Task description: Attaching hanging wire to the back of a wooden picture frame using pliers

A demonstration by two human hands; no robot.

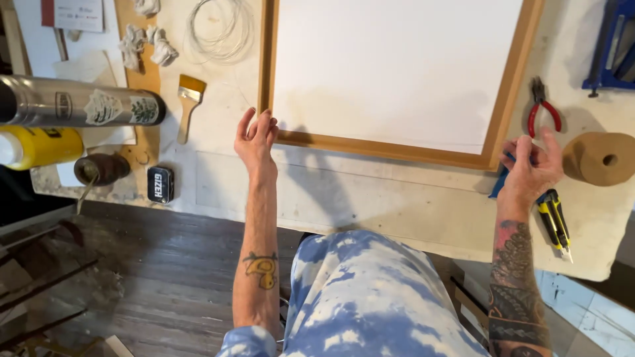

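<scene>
A wooden frame (390, 151) with a white panel inside lies flat on the pale worktable (370, 198). My left hand (255, 137) rests open by the frame's near left corner, fingers apart, holding nothing. My right hand (531, 166) is by the frame's near right corner, fingers curled around a blue object (501, 181) that is mostly hidden under the hand.
Red-handled pliers (544, 107) and a brown tape roll (600, 158) lie right of the frame, a yellow-black utility knife (554, 221) nearer me. On the left are a paintbrush (188, 104), a wire coil (220, 28), crumpled rags (144, 45), a steel flask (79, 100), a yellow bottle (40, 147) and a small black tin (159, 184).
</scene>
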